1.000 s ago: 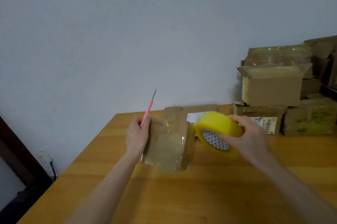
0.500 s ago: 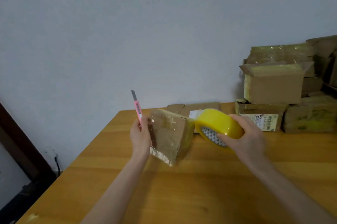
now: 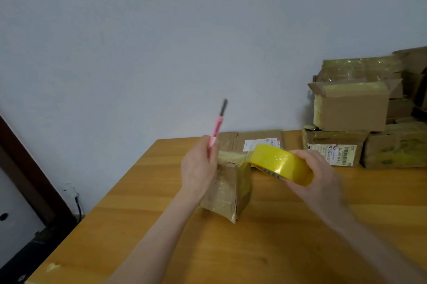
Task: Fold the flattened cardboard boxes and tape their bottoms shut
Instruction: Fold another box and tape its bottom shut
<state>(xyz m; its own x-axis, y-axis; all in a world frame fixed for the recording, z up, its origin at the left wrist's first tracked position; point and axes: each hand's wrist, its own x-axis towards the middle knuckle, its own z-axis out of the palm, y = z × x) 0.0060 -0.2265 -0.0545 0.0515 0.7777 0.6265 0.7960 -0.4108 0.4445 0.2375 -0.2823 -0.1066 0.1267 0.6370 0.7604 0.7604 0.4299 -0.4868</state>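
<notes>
With left hand [image 3: 198,168] clenched round pink cutter [image 3: 216,130] beside small box [image 3: 231,191] and right hand [image 3: 323,177] grasping yellow tape roll [image 3: 282,163], pull taut, press flat, then cut.

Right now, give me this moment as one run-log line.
left hand: grips pink cutter, blade up, against small box | right hand: grips yellow tape roll | tape strip: runs from roll onto box top | stage: taping

A packing room: wooden table [image 3: 277,249], stacked taped boxes [image 3: 351,110], bare wall [image 3: 161,29].
</notes>
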